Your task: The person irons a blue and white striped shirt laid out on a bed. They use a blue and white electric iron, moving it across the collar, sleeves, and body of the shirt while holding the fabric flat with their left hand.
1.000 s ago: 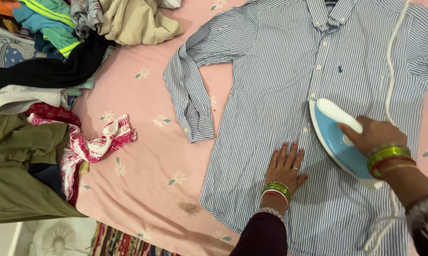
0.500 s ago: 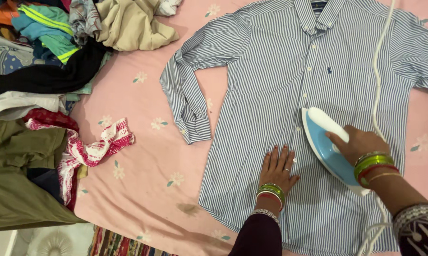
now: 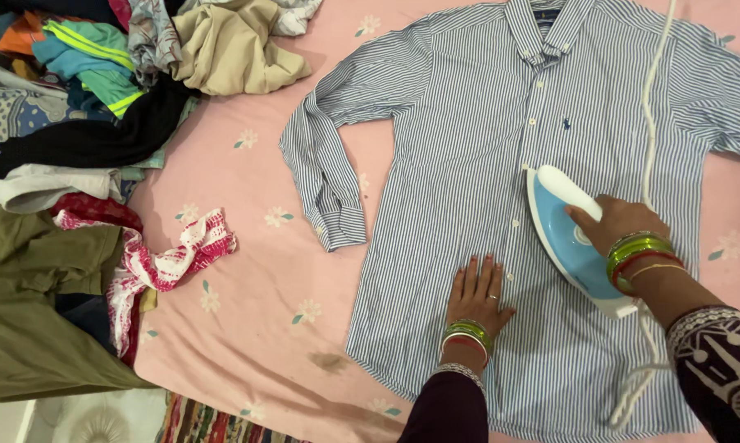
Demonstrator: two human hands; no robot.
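A blue-and-white striped button shirt [image 3: 476, 139] lies spread flat on a pink flowered sheet [image 3: 247, 271], collar toward the top. My right hand [image 3: 614, 221] grips the white handle of a light-blue iron [image 3: 568, 242] resting on the shirt's front right of the button line. The iron's white cord [image 3: 650, 115] runs up across the shirt and another loop trails down at the lower right. My left hand [image 3: 476, 293] lies flat, fingers apart, pressing the shirt's lower front just left of the iron.
A heap of mixed clothes [image 3: 83, 98] fills the left side, with an olive garment [image 3: 34, 312] at the lower left and a red-and-white crocheted cloth [image 3: 169, 258] beside it. A beige garment [image 3: 234, 49] lies at the top. A patterned rug [image 3: 214, 422] shows below the sheet's edge.
The iron and my right hand have shifted slightly up and left along the shirt front. My left hand stays flat in nearly the same spot.
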